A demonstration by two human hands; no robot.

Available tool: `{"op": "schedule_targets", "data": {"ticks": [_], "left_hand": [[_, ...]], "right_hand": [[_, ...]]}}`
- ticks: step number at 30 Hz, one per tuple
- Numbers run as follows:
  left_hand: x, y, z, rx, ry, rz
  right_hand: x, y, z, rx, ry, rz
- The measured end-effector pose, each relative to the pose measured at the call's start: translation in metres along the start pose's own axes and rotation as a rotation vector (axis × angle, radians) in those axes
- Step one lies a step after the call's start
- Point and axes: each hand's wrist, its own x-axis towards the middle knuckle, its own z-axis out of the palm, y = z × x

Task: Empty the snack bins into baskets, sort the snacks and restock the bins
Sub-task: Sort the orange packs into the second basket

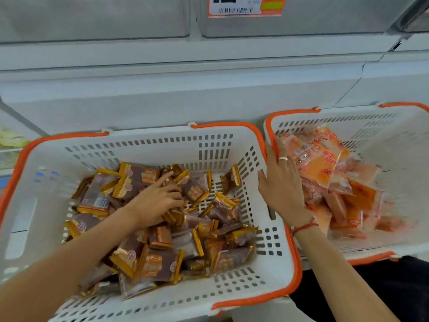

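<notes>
Nearest, at about 7 o'clock, the left hand (154, 203) reaches into the left basket (276, 231) and rests on the heap of brown and gold packets (160, 228), its fingers (170, 182) curled down among them; whether they pinch one I cannot tell. At 3 o'clock of it the right hand (282, 182) lies across the touching rims of the two baskets, fingers fairly straight and pressed against the orange packets (325, 175) in the right basket (394, 140). It seems to steady or push them, not grip.

By my reading the sorting is far along: each basket holds only one kind, brown in the left, orange in the right. Restocking is still to do; the pale bins (301, 19) at 12 o'clock, under a price tag (246, 5), look empty, though their fronts are frosted.

The brown packets are short rectangles lying every way, with no common heading. The topmost orange packets stand tilted, their long axis running roughly from 11 to 5 o'clock
</notes>
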Motion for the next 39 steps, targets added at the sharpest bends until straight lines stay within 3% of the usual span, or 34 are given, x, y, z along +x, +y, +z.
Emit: {"op": "schedule_targets", "data": {"ticks": [6, 12, 14, 16, 17, 18, 19, 21, 22, 24, 26, 30, 32, 34, 36, 39], "left_hand": [[-0.088, -0.037, -0.012, -0.061, 0.128, -0.147], [-0.146, -0.038, -0.007, -0.172, -0.033, -0.372], [-0.144, -0.027, -0.017, -0.231, -0.045, -0.439], [-0.115, -0.018, -0.039, -0.106, -0.059, -0.487], [-0.094, -0.012, -0.049, -0.019, -0.098, -0.514], [-0.071, -0.004, -0.056, 0.024, -0.141, -0.523], [-0.049, 0.007, -0.06, 0.005, -0.154, -0.47], [-0.015, 0.036, -0.047, -0.17, -0.207, -0.26], [-0.006, 0.049, -0.037, -0.227, -0.283, -0.154], [-0.001, 0.066, -0.011, -0.204, -0.407, -0.054], [-0.004, 0.064, 0.004, -0.16, -0.341, -0.069], [-0.021, 0.033, 0.013, 0.024, -0.132, -0.19], [-0.029, 0.018, 0.017, 0.088, -0.082, -0.279], [-0.036, 0.004, 0.015, 0.09, 0.021, -0.392], [-0.042, -0.008, 0.014, 0.087, 0.074, -0.499], [-0.046, -0.015, 0.012, 0.071, 0.119, -0.549]], "right_hand": [[0.002, 0.002, 0.0, 0.037, -0.01, -0.006], [0.002, 0.0, -0.001, 0.075, -0.02, 0.044], [0.003, -0.003, -0.002, 0.067, 0.112, 0.035], [0.002, -0.016, -0.005, 0.103, 0.311, -0.048], [0.001, -0.027, -0.006, 0.172, 0.311, -0.095], [0.0, -0.039, -0.007, 0.265, 0.187, -0.147], [-0.001, -0.05, -0.005, 0.344, -0.044, -0.2], [-0.009, -0.07, 0.003, 0.345, -0.636, -0.298], [-0.014, -0.074, 0.012, 0.279, -0.849, -0.353], [-0.025, -0.07, 0.033, 0.059, -1.086, -0.399], [-0.033, -0.058, 0.052, -0.179, -1.156, -0.373], [-0.033, -0.053, 0.066, -0.371, -1.111, -0.493], [-0.027, -0.057, 0.065, -0.347, -1.039, -0.588], [-0.015, -0.058, 0.057, -0.221, -0.987, -0.566], [0.0, -0.06, 0.05, -0.037, -0.852, -0.491], [0.029, -0.066, 0.046, 0.09, -0.509, -0.35]]}}
